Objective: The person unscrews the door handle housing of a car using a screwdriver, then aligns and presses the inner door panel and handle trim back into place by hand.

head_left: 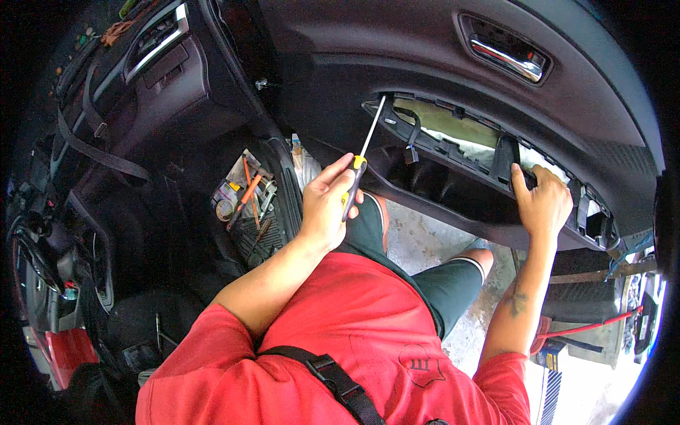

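My left hand (329,202) is wrapped round the black and yellow handle of a screwdriver (372,131). Its long metal shaft slants up, and the tip meets the left end of a long opening (453,145) in the dark car door panel (333,71). Inside that opening, greenish and whitish material shows behind a black plastic frame. A short black wire with a connector (411,152) hangs out near its left end. My right hand (544,202) grips the lower edge of the opening beside an upright black bracket (504,157), fingers curled over the frame.
A chrome door handle (506,60) sits higher on the panel. Below the opening runs a door pocket (425,188). Left, several tools, including an orange-handled one (249,193), lie on the car's floor mat (265,241). A red bar (588,328) and boxes stand at far right.
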`<act>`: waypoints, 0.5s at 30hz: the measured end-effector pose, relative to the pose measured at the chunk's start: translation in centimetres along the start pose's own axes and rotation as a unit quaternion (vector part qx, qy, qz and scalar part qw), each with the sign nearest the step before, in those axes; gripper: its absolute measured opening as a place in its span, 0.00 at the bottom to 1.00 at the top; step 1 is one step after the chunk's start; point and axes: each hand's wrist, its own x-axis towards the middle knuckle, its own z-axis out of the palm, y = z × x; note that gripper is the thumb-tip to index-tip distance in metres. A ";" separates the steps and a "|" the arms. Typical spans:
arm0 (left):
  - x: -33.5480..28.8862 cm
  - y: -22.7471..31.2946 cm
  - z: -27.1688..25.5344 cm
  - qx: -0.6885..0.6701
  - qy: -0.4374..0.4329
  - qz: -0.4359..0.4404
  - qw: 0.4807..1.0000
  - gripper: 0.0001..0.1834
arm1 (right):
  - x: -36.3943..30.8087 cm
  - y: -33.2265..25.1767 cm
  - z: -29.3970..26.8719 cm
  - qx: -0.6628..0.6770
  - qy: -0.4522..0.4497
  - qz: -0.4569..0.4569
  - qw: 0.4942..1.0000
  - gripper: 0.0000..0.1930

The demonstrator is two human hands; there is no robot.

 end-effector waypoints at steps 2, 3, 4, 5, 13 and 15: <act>-0.2 0.4 0.6 0.026 0.003 -0.004 1.000 0.26 | -0.2 0.1 -0.2 -0.005 0.001 0.000 1.000 0.25; 0.0 0.6 0.6 0.047 0.001 -0.002 0.999 0.26 | -0.1 0.1 -0.1 -0.008 0.000 0.002 1.000 0.25; 0.2 0.9 0.6 0.068 -0.001 0.000 0.998 0.25 | -0.1 0.1 -0.2 -0.012 -0.001 0.005 1.000 0.25; 0.1 1.3 0.7 0.078 0.004 -0.004 0.997 0.25 | -0.1 0.0 -0.2 -0.011 -0.003 0.008 1.000 0.25; 0.3 1.8 0.5 0.079 0.005 -0.024 0.997 0.25 | -0.3 0.2 -0.1 -0.006 0.007 0.005 1.000 0.26; 0.5 1.9 0.2 0.069 0.003 -0.023 0.997 0.25 | -0.2 0.1 -0.1 -0.010 0.004 0.008 1.000 0.26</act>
